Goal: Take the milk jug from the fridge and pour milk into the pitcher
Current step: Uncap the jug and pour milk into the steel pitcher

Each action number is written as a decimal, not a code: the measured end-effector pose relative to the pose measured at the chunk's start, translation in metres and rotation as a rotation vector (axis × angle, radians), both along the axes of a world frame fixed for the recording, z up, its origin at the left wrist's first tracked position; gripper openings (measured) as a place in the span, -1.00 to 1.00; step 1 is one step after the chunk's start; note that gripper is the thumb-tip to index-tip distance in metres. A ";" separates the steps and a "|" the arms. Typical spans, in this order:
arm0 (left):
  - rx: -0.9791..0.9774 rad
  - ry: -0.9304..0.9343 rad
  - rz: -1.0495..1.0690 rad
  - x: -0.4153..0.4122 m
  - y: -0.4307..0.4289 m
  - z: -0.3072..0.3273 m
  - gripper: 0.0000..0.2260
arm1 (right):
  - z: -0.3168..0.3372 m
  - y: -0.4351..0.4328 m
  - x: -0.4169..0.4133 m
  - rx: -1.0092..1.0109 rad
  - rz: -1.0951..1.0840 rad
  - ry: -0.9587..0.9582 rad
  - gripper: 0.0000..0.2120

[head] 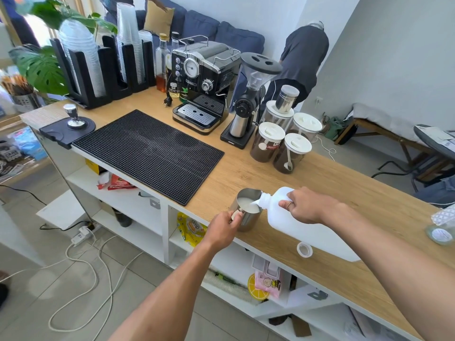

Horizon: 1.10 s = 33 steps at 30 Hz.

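Note:
A steel pitcher (248, 219) stands near the front edge of the wooden counter (332, 193), with white milk inside it. My left hand (222, 231) grips the pitcher's handle. My right hand (307, 205) holds the handle of a white milk jug (300, 232), which is tilted left with its open mouth over the pitcher's rim. A stream of milk (254, 205) runs from the mouth into the pitcher. The jug's white cap (304, 249) lies on the counter just in front of the jug.
A black rubber mat (147, 153) lies left of the pitcher. Behind it stand an espresso machine (202, 82), a grinder (248, 99) and several lidded coffee jars (280, 141). A glass object (442, 227) sits at the right edge. A person (300, 60) bends over beyond the counter.

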State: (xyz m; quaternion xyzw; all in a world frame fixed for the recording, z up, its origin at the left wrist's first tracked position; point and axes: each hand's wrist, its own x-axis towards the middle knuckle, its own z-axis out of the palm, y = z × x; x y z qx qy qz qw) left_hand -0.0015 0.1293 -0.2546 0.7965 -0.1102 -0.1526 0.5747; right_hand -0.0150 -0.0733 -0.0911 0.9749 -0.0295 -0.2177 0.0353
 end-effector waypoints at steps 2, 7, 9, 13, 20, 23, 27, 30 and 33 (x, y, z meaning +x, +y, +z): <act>-0.003 -0.003 -0.002 0.000 0.000 0.001 -0.61 | 0.000 0.000 0.000 0.000 0.000 -0.003 -0.62; 0.001 -0.005 0.000 0.000 0.000 -0.001 -0.61 | 0.001 0.001 -0.001 0.002 0.002 -0.008 -0.61; 0.010 -0.004 -0.004 0.001 0.000 -0.002 -0.62 | 0.002 0.002 -0.001 0.004 0.001 -0.010 -0.61; 0.009 0.004 -0.001 0.001 0.000 -0.002 -0.63 | 0.003 0.003 -0.001 -0.001 0.002 -0.009 -0.62; 0.002 0.002 0.006 0.001 -0.001 -0.004 -0.63 | 0.003 0.002 -0.001 0.008 -0.015 -0.008 -0.61; 0.007 -0.004 0.011 0.001 -0.001 -0.004 -0.63 | 0.003 0.003 -0.001 0.001 -0.015 -0.010 -0.61; 0.006 0.001 0.011 0.003 -0.002 -0.009 -0.65 | 0.003 0.003 -0.001 0.002 -0.021 -0.006 -0.62; 0.023 -0.021 0.011 0.004 -0.002 -0.010 -0.65 | 0.003 0.004 0.000 0.011 -0.031 0.001 -0.62; 0.025 -0.020 0.011 0.004 -0.003 -0.010 -0.65 | 0.003 0.004 0.001 0.016 -0.034 0.003 -0.62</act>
